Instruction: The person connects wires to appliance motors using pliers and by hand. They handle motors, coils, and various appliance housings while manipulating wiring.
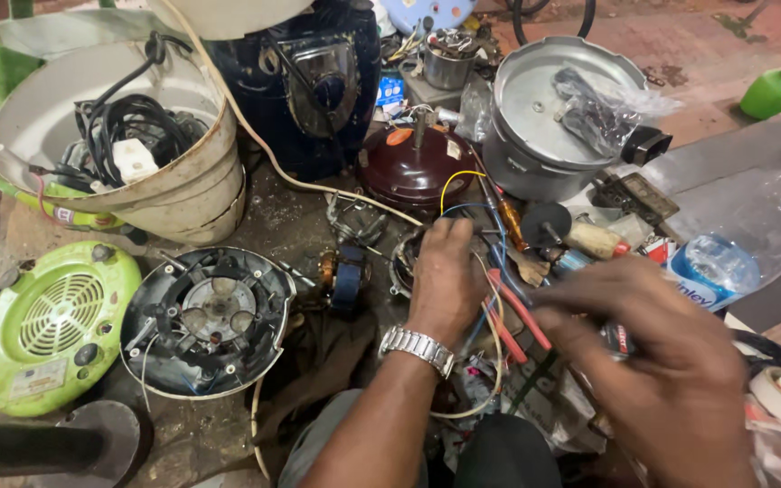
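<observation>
Our left hand [445, 271], fingers curled, rests on the round coiled metal motor part [409, 258]. Our blurred right hand [662, 352] pinches the red-handled pliers [522, 312].

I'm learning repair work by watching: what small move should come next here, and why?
Probably steady the right hand: it is blurred beside the red-handled pliers, while the left hand rests on the motor part among loose coloured wires.

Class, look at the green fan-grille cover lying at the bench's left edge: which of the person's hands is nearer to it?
Left. The left hand rests mid-bench, right of the green cover; the right hand is farther right.
</observation>
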